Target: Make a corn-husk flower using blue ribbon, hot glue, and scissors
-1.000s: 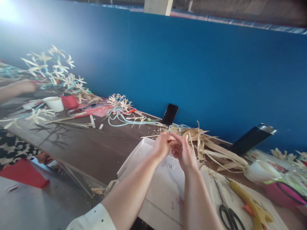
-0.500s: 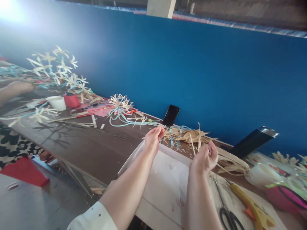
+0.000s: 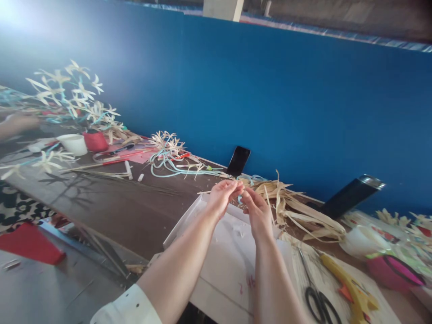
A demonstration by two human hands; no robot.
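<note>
My left hand [image 3: 222, 195] and my right hand [image 3: 256, 209] are raised together over the far edge of a white box [image 3: 232, 256]. Fingertips of both hands are pinched and meet near a small thin piece that I cannot make out. Just behind them lies a heap of dried straw-coloured leaf strips [image 3: 297, 204] with bits of pale blue ribbon. Both forearms are bare; a white sleeve shows at my left elbow.
Black scissors [image 3: 320, 301] and a yellow glue gun [image 3: 347, 281] lie right of the box. A black phone [image 3: 238, 161] and a dark flask [image 3: 351, 195] lean on the blue wall. Straw flowers [image 3: 167, 144], a white cup [image 3: 74, 144] and a red cup [image 3: 95, 140] sit far left, with another person's arm [image 3: 15, 126].
Half a second ago my hands were spread apart, the right one out over the straw heap. They have come back together with fingertips meeting, as they were a second ago.
</note>
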